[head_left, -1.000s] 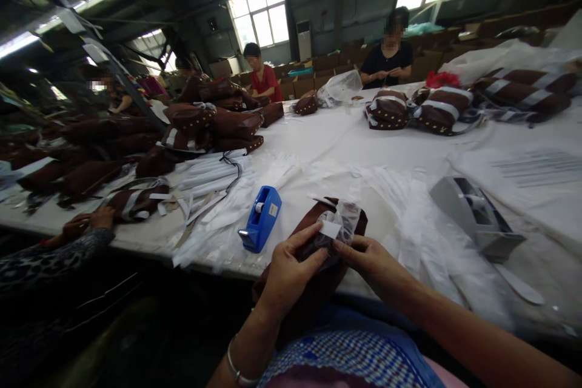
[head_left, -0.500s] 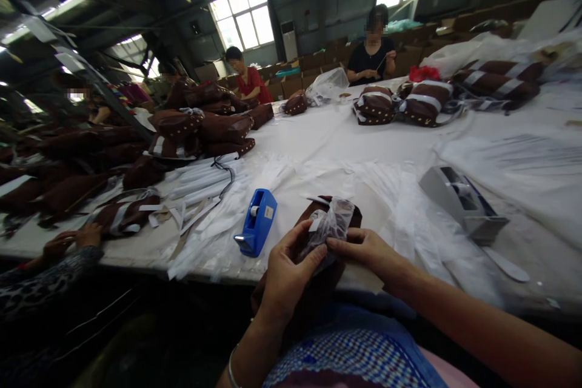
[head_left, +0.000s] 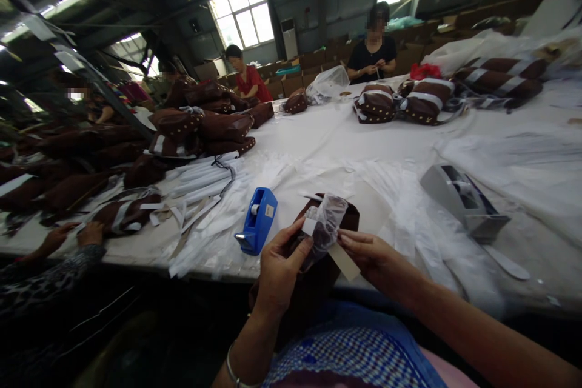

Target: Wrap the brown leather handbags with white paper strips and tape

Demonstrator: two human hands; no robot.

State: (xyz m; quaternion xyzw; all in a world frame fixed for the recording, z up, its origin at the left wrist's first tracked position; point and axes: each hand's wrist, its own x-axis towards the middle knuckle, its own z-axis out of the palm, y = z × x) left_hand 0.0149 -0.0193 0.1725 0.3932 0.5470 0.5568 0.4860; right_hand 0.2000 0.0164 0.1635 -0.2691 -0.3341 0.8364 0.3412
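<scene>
A brown bag (head_left: 313,297) leans between my lap and the table edge, tilted up toward me. Crumpled clear plastic wrapping (head_left: 331,212) covers its upper part. My left hand (head_left: 278,267) grips the bag's left side, thumb pressed on the plastic beside a small white tag (head_left: 309,226). On the other side my right hand (head_left: 379,254) pinches the plastic's right edge with its fingertips. A cream paper strip (head_left: 344,262) sticks out just below those fingertips; whether they also touch it I cannot tell.
A blue tape dispenser (head_left: 258,221) stands left of the bag, a grey tape dispenser (head_left: 464,200) to the right. White strips (head_left: 200,179) and brown bags (head_left: 222,127) lie leftward. A co-worker's hands (head_left: 91,233) rest at the left edge. More people work across the table.
The cream strip now shows below the plastic, where it was hidden before. My right fingers have shifted slightly right, and my left hand has moved a little left on the bag.
</scene>
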